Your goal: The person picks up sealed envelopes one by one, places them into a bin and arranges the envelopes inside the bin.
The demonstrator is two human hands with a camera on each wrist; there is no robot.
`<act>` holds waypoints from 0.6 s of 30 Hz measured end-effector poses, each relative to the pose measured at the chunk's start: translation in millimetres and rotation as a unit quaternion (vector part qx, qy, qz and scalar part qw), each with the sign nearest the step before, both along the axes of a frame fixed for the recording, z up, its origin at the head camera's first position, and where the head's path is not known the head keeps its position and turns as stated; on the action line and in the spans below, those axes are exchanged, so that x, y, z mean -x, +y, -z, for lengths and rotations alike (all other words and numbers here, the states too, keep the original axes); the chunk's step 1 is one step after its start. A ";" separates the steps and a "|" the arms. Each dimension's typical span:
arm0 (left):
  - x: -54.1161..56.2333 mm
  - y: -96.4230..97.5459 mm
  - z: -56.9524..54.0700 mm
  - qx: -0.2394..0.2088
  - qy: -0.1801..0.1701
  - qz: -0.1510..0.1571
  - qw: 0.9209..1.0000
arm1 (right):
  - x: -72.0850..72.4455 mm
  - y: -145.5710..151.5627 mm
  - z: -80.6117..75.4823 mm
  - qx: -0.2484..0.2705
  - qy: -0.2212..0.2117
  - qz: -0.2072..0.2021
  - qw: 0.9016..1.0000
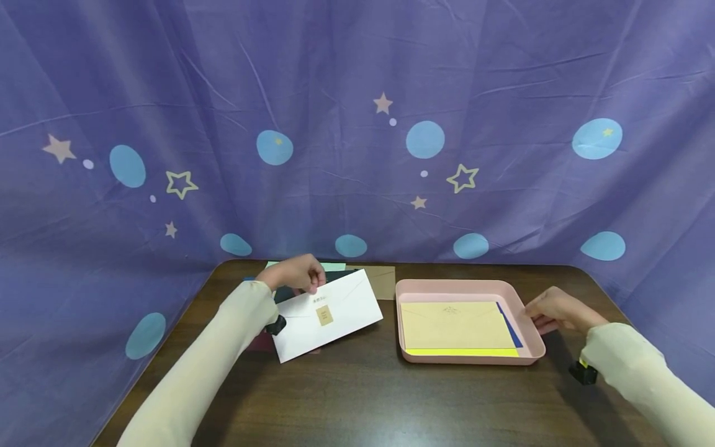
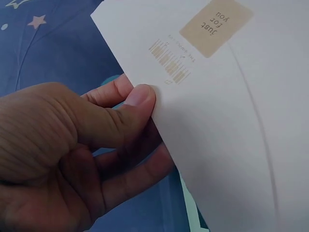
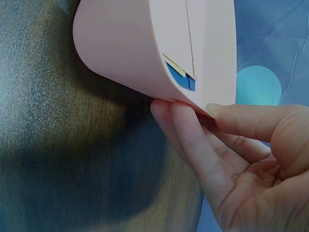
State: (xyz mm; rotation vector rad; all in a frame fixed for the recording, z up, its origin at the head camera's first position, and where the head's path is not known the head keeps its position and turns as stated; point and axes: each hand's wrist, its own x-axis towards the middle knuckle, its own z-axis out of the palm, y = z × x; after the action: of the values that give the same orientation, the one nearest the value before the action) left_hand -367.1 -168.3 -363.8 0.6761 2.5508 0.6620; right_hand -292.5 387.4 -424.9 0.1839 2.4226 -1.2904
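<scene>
My left hand (image 1: 297,273) pinches the top edge of a white envelope (image 1: 341,323), thumb on its front and fingers behind. The envelope is tilted and carries a tan "just for you" label (image 2: 216,26) with a barcode print beside it. At the right, my right hand (image 1: 561,310) holds the right wall of a pink tray (image 1: 469,287); in the right wrist view the thumb (image 3: 241,116) lies at the rim and the fingers press the outside. Inside the tray lies a cream envelope (image 1: 455,329), with yellow and blue ones showing from under it.
Behind the white envelope lie more envelopes, partly hidden: a brown one (image 1: 382,282), a mint green one (image 1: 334,267) and a dark one (image 1: 285,293). All rest on a dark wooden table (image 1: 357,397). A purple curtain (image 1: 346,74) hangs just behind the table's back edge.
</scene>
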 end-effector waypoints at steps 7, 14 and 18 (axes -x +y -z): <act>0.6 5.3 -7.1 -0.005 0.021 -0.002 1.000 | 0.0 -1.1 -1.0 0.003 0.000 0.001 1.000; 1.5 16.3 -18.4 -0.029 0.048 -0.001 0.998 | 0.9 -2.2 -1.9 -0.014 -0.004 0.006 1.000; 3.3 24.5 -23.9 -0.045 0.067 0.001 0.997 | 0.3 -2.6 -1.5 -0.018 -0.002 0.007 1.000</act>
State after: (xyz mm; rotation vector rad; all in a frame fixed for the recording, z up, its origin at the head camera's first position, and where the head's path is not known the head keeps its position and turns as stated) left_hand -370.4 -143.8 -339.9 0.7777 2.6545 0.7586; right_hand -292.7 384.8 -423.4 0.2143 2.4456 -1.2521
